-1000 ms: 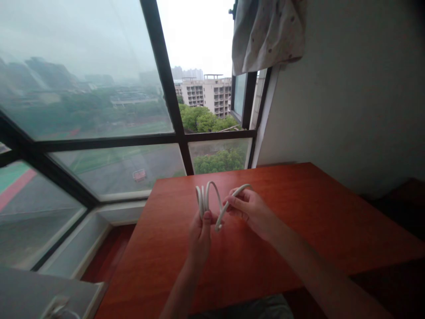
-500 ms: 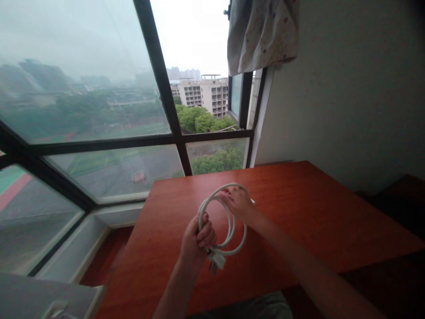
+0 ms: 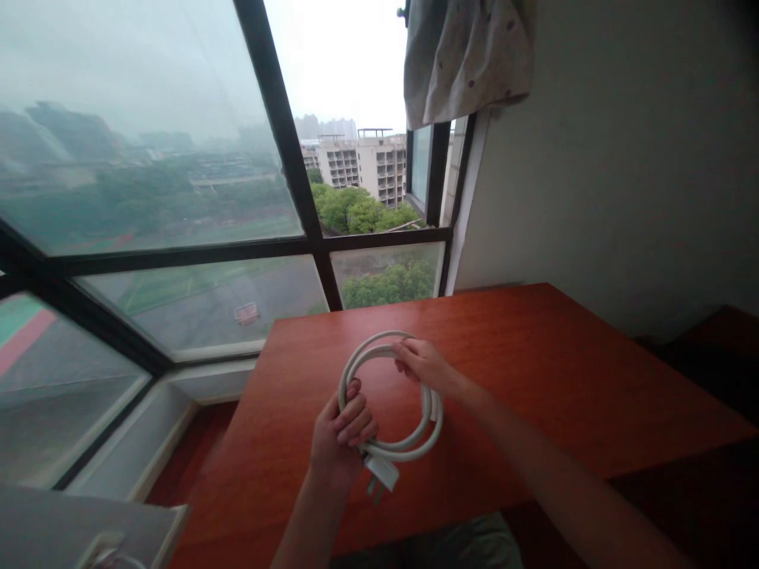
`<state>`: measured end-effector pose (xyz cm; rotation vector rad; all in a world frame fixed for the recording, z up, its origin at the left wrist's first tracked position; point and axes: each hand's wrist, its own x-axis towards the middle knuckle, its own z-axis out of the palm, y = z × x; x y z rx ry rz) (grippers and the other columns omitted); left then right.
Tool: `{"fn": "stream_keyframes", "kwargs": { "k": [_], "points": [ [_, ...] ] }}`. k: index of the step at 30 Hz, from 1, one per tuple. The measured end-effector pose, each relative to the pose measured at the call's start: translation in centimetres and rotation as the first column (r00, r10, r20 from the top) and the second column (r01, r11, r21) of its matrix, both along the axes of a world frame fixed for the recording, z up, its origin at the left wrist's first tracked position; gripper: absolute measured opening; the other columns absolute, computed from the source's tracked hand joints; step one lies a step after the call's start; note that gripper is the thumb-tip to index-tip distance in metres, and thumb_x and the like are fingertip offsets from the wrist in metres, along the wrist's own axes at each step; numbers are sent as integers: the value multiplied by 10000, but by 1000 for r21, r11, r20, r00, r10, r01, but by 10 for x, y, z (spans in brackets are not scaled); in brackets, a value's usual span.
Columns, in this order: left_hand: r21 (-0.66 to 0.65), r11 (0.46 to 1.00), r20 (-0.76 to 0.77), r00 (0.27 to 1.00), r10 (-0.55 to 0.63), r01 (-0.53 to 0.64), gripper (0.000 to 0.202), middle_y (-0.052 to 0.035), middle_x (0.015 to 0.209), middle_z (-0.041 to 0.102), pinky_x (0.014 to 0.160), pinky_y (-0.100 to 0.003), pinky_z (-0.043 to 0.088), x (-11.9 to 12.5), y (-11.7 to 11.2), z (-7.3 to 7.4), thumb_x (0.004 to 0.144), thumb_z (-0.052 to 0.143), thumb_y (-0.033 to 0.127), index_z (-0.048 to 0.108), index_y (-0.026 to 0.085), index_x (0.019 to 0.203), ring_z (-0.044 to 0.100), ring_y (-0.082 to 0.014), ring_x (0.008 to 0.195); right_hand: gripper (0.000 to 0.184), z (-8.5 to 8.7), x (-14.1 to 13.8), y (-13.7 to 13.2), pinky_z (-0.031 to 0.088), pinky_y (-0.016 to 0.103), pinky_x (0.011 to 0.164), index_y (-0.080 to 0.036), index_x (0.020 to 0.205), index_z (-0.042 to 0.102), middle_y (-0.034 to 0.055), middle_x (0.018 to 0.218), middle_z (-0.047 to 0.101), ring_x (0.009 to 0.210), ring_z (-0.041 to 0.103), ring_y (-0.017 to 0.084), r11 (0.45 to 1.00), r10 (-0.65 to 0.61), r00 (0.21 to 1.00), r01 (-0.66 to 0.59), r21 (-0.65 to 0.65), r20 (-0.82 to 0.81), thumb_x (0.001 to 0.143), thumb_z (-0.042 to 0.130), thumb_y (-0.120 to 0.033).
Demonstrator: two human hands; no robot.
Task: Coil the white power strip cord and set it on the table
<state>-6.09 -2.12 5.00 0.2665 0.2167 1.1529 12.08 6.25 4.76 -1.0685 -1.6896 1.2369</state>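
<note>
The cable [image 3: 403, 456] hangs in a loose coil of a few loops at the lower centre of the frame, above the desk [image 3: 534, 356]. The left hand [image 3: 344, 431] has its grip curled round the coil's left side, fingers wrapped over the strands. The right hand [image 3: 427, 366] has its grip closed on the upper right of the loops, with thumb and fingertips together. The plug [image 3: 383, 472] sticks out below the left hand, prongs pointing down. At the upper right of centre, a spotted curtain [image 3: 468, 63] hangs beside the window.
</note>
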Motion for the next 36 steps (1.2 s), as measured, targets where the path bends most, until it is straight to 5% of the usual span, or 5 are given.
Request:
{"fn": "stream_keyframes", "kwargs": {
  "k": [6,21,26,30,36],
  "points": [
    [5,1000,-22,1000,-13,13,127,116,444,202,360,-134,205,-1,-3,0,908,437,102,476,154,799,252,-26,305,478,5,-7,-1,299,233,489,-192,614,551,-27,499,493,475,461,108,945,-201,958,134,297,206,931,383,-508],
    [-50,999,-45,999,4,-6,146,116,439,185,376,-146,170,-27,-11,-22,941,434,158,481,160,802,302,-35,317,414,-2,-2,2,302,264,578,-198,647,618,34,611,617,571,529,151,871,-361,849,159,465,385,938,408,-405],
    [-84,996,-86,996,12,-19,139,118,449,176,388,-145,159,-40,-15,-26,949,422,166,498,152,834,319,-28,318,260,-26,8,14,403,257,675,-184,932,650,59,882,670,769,580,165,900,-295,933,200,387,206,885,501,-391],
    [-110,993,-113,993,32,-45,144,117,450,201,396,-144,183,-46,-16,-27,941,431,148,514,139,824,326,-17,327,318,-36,8,18,409,233,583,-182,758,623,14,657,640,606,563,130,986,-1,984,-28,162,177,898,448,-408],
    [-84,996,-199,980,-12,-5,155,122,451,175,382,-142,222,-46,-17,-28,930,447,145,559,121,827,249,-21,313,334,-20,14,20,365,210,424,-168,759,588,-46,511,541,416,489,99,993,-48,990,33,-115,-130,808,555,-497]
  ]
}}
